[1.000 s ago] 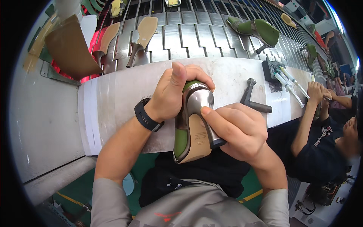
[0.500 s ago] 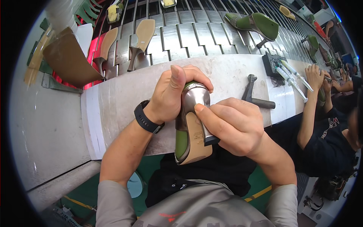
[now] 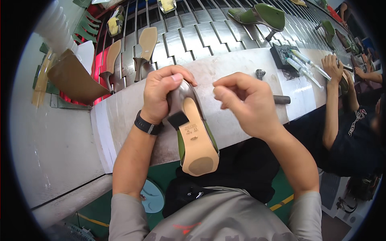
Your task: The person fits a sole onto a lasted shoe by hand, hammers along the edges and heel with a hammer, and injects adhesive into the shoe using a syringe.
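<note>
Clasped by my left hand (image 3: 163,94) at its heel end is a high-heeled shoe (image 3: 207,148), green and metallic grey. Its tan sole faces up and the toe points toward me; a dark-tipped block heel stands out near my wrist. My right hand (image 3: 251,102) is raised just right of the shoe, apart from it. Its fingers are loosely curled, thumb and index tips a little apart, with nothing visible between them. Behind that hand on the bench lies a hammer (image 3: 282,99), its middle hidden by the hand.
Beyond the white bench (image 3: 128,96) runs a slatted metal conveyor (image 3: 193,38) carrying shoes, one green heel (image 3: 261,18) among them. Several syringes (image 3: 303,68) lie by a black block (image 3: 279,56). A brown board (image 3: 74,76) stands at left; a co-worker (image 3: 350,132) works at right.
My right hand has let go of the heel and moved up, away from the shoe. The shoe has turned in my left hand, so its sole faces up more fully.
</note>
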Demonstrator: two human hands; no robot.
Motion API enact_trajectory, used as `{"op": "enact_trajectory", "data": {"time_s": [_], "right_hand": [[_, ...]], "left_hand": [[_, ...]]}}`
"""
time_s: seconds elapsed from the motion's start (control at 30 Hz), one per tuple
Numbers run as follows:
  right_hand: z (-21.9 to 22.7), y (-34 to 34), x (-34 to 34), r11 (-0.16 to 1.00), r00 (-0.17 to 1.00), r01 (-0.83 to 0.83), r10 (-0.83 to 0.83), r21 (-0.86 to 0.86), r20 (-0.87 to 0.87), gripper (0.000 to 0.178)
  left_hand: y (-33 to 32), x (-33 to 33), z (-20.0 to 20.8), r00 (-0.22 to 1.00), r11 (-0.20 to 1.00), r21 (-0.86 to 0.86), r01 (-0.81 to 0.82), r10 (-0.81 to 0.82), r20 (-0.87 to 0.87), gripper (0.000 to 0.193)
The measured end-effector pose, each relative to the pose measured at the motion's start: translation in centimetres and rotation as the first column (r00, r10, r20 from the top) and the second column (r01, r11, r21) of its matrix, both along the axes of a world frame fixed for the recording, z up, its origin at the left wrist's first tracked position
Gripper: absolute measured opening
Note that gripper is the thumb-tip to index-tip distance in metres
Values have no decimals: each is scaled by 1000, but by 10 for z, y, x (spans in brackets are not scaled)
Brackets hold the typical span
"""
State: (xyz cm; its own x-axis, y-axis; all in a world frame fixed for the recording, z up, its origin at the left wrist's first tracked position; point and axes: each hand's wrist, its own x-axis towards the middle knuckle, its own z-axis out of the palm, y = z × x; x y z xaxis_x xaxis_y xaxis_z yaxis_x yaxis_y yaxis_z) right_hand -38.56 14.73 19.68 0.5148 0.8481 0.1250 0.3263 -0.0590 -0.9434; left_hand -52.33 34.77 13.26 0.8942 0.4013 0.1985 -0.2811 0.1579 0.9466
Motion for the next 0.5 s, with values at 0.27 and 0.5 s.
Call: {"op": "enact_trajectory", "data": {"time_s": [0.27, 0.5], "right_hand": [[64, 12, 7, 910, 824, -244, 377, -336, 422, 57], [54, 19, 19, 786, 842, -55, 368, -615, 394, 47]], "left_hand": [[-27, 18, 24, 946, 943, 271, -191, 251, -204, 29], [-37, 28, 4, 953, 963, 238, -127, 185, -241, 41]]}}
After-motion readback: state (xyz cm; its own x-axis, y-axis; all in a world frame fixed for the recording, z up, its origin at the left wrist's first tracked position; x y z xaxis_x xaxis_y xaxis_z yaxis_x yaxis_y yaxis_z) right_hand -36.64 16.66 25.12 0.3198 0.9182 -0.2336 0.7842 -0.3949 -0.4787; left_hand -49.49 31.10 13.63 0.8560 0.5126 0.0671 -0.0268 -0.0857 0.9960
